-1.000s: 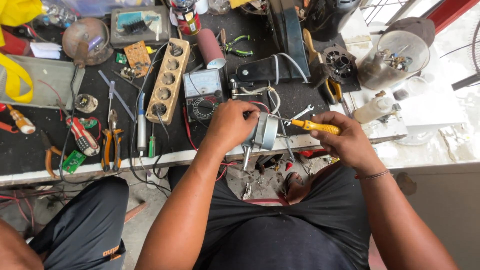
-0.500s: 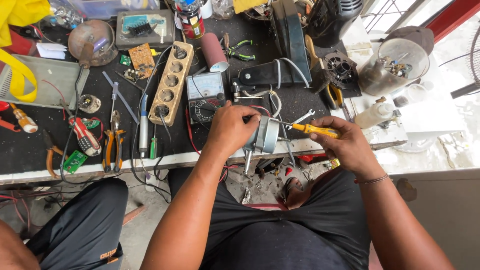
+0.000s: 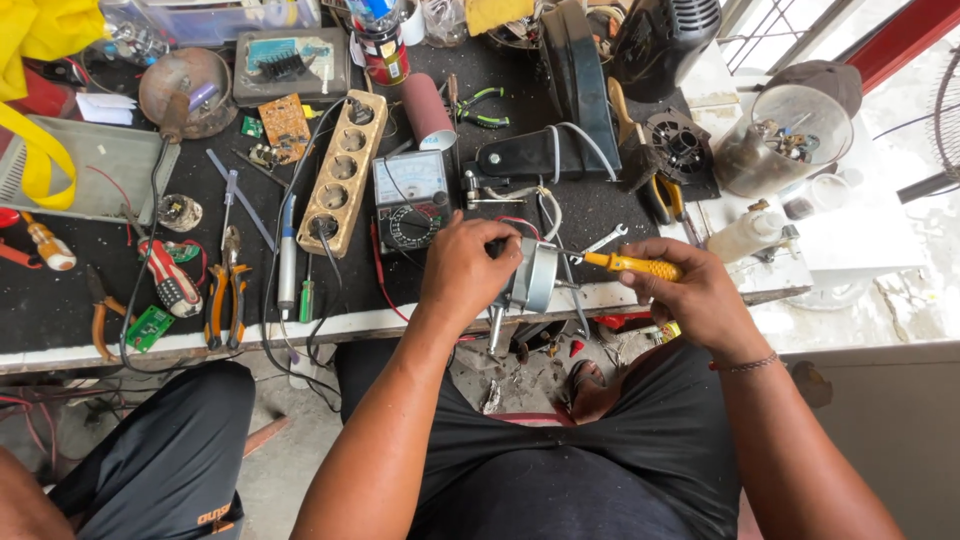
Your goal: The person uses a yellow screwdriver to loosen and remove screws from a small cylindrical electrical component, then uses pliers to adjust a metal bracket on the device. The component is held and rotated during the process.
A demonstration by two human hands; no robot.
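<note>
Little has changed since half a second ago: the left hand (image 3: 462, 272) still clamps the round grey metal motor (image 3: 535, 277) at the black bench's (image 3: 60, 300) front edge. The right hand (image 3: 690, 292) keeps its closed grip on the yellow-handled screwdriver (image 3: 632, 265), shaft angled toward the motor; its tip looks hidden. A boxy grey multimeter (image 3: 410, 198) sits just behind.

round grey motor (image 3: 535, 277), yellow-handled screwdriver (image 3: 630, 264) alongside
</note>
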